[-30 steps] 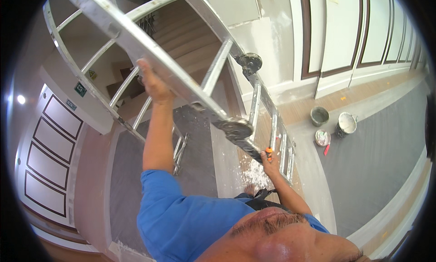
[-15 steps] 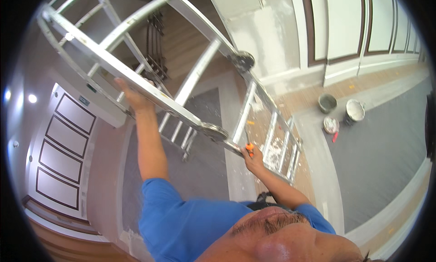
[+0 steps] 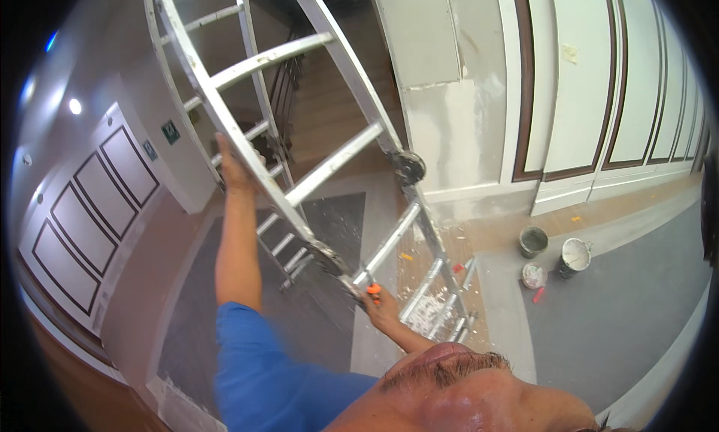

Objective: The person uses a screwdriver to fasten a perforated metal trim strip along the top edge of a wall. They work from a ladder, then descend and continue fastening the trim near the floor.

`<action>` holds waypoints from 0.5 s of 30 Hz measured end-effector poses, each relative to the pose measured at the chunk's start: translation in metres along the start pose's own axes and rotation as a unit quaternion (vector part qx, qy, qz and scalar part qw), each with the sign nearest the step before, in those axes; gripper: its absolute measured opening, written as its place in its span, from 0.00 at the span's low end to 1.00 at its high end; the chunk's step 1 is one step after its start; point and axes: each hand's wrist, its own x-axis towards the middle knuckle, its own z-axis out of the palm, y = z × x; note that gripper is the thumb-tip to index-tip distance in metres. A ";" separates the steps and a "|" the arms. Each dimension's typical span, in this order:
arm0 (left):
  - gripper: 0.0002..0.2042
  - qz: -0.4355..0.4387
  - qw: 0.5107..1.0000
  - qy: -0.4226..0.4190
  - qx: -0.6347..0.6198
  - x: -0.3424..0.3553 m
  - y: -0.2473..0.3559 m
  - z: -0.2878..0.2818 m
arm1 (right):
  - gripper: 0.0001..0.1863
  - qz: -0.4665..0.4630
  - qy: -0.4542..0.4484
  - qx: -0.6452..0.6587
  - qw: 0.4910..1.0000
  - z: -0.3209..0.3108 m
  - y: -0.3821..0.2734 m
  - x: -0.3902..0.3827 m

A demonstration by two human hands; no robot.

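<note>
A silver folding ladder (image 3: pixel 333 162) with round black-and-grey hinges stands tilted before me, its paint-spattered rungs running from upper left down to the right. With my left arm stretched out, my left hand (image 3: pixel 237 170) grips the near side rail partway up; the rail hides some of its fingers. Lower on that rail, just below a hinge, my right hand (image 3: pixel 382 309) is closed at the rail. An orange-handled tool (image 3: pixel 374 289) sticks out of the same hand, its kind not clear to see.
Right of the ladder, a dark bucket (image 3: pixel 533 241), a white bucket (image 3: pixel 575 258) and a small tub (image 3: pixel 533 275) stand on the floor beside a red object (image 3: pixel 538 295). White debris (image 3: pixel 431 312) lies around the ladder's foot. A panelled wall (image 3: pixel 577 80) rises behind.
The ladder's upper part has swung to a steeper angle in the picture. Both hands have kept their places on it; the right one has shifted left and lower in view.
</note>
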 end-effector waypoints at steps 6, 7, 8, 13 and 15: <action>0.36 -0.025 1.000 0.013 -0.002 -0.056 0.042 -0.024 | 0.21 0.086 -0.272 0.004 0.958 -0.017 -0.033 -0.036; 0.36 -0.020 1.000 -0.005 0.001 -0.054 0.045 -0.024 | 0.21 0.053 -0.250 0.010 0.967 -0.022 -0.035 -0.038; 0.36 -0.022 0.999 0.032 0.008 -0.053 0.047 -0.025 | 0.21 0.040 -0.258 0.003 0.965 -0.028 -0.034 -0.041; 0.34 -0.029 0.999 0.013 0.012 -0.065 0.069 -0.055 | 0.22 0.035 -0.258 -0.039 0.965 -0.049 -0.018 -0.109; 0.34 -0.055 0.996 0.064 0.036 -0.080 0.076 -0.070 | 0.22 0.076 -0.256 -0.086 0.960 -0.072 0.002 -0.166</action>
